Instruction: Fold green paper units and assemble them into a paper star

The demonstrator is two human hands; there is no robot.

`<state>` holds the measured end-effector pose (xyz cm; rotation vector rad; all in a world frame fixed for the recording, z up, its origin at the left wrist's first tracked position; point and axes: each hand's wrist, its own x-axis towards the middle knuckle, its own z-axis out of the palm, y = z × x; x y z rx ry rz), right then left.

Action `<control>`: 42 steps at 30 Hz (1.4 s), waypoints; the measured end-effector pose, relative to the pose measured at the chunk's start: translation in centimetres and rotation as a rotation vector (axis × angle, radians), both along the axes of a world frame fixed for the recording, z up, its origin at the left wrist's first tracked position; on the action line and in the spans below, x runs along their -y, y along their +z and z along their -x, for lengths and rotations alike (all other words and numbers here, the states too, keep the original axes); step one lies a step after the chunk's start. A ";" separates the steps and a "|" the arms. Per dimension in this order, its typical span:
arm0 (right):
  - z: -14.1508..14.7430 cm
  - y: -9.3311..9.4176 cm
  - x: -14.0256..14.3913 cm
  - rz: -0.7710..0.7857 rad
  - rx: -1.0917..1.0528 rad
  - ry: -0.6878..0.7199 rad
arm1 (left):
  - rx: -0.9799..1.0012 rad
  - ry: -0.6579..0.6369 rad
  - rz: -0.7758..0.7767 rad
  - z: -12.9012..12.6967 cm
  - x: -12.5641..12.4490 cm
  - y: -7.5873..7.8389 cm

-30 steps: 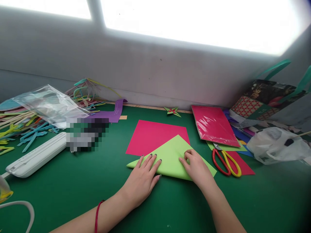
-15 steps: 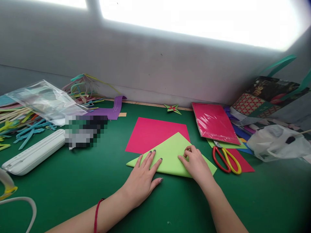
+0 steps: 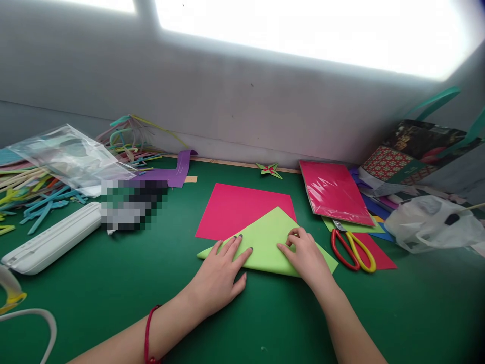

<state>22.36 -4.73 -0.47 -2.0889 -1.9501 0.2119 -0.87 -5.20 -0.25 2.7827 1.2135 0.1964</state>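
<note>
A sheet of light green paper (image 3: pixel 265 240), folded into a triangle, lies with its point away from me and overlaps a pink sheet (image 3: pixel 242 207). My left hand (image 3: pixel 217 280) rests flat on its left part, fingers spread, with the thumb off the near folded edge. On the right part, my right hand (image 3: pixel 308 255) has its fingers curled in a pinch against the green paper. Its fingertips are partly hidden. Scissors (image 3: pixel 352 247) with one red and one yellow handle lie right of my right hand.
A wrapped pack of red paper (image 3: pixel 335 192) lies at the back right, before a white plastic bag (image 3: pixel 432 222). A folded paper star (image 3: pixel 269 170) sits near the wall. Leftward are a pale case (image 3: pixel 53 237), purple paper (image 3: pixel 170 175), a clear sleeve (image 3: pixel 71 156) and coloured strips.
My left hand has drawn slightly left and toward me along the near edge, its thumb closer to the fold. My right hand and the green paper look almost the same.
</note>
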 end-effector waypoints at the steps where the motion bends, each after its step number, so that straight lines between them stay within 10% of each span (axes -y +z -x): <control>1: 0.0 0.0 0.0 0.003 -0.001 -0.005 | 0.003 0.002 0.000 0.0 -0.1 0.1; 25: -4.3 3.5 -0.1 0.119 -0.294 -0.307 | -0.008 -0.005 -0.050 0.5 -0.7 -0.5; 35: -0.4 2.3 -5.3 0.088 -0.102 0.229 | -0.001 -0.039 -0.001 0.4 -0.6 -0.7; 42: 0.4 0.4 -13.4 0.202 -0.004 0.232 | 0.025 -0.044 0.016 0.6 -0.4 -0.9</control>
